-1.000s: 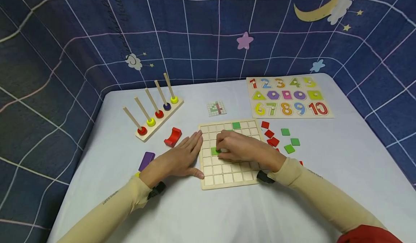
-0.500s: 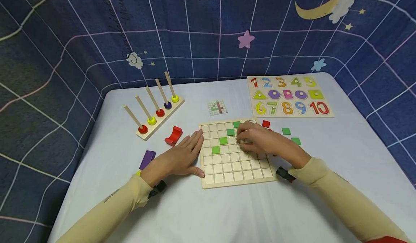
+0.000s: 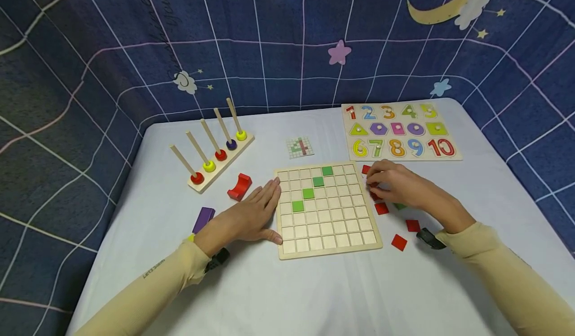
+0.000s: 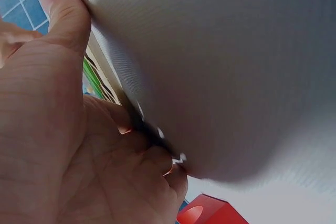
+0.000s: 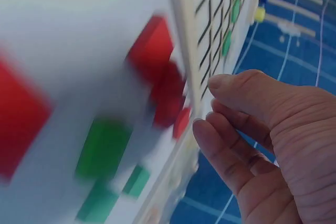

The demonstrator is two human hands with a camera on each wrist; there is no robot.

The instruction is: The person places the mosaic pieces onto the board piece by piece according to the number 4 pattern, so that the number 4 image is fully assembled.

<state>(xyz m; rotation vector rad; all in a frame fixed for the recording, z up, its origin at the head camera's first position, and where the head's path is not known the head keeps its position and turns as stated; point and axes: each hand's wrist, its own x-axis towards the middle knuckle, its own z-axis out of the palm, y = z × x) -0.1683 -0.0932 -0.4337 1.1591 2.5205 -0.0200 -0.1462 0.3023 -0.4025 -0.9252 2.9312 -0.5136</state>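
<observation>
A wooden grid board (image 3: 330, 231) lies at the middle of the table, with several green square tiles (image 3: 298, 206) in a diagonal row of its cells. My left hand (image 3: 249, 218) rests flat along the board's left edge, its fingers straight and the thumb near the lower corner. Over the loose red tiles (image 3: 382, 208) just right of the board hovers my right hand (image 3: 397, 183). In the right wrist view its thumb and fingers stand apart, with nothing between them. Loose green tiles (image 5: 104, 148) lie beside the red ones, mostly hidden by the hand in the head view.
A pattern card (image 3: 300, 148) lies behind the board. At the back right is a number puzzle board (image 3: 402, 131). To the left stands a peg stacker (image 3: 220, 164) with rings, and nearer are a red arch block (image 3: 240, 187) and a purple block (image 3: 204, 220).
My right hand has left the green tile at the row's lower end and moved right, off the board to the loose red tiles. The left hand has stayed in place.
</observation>
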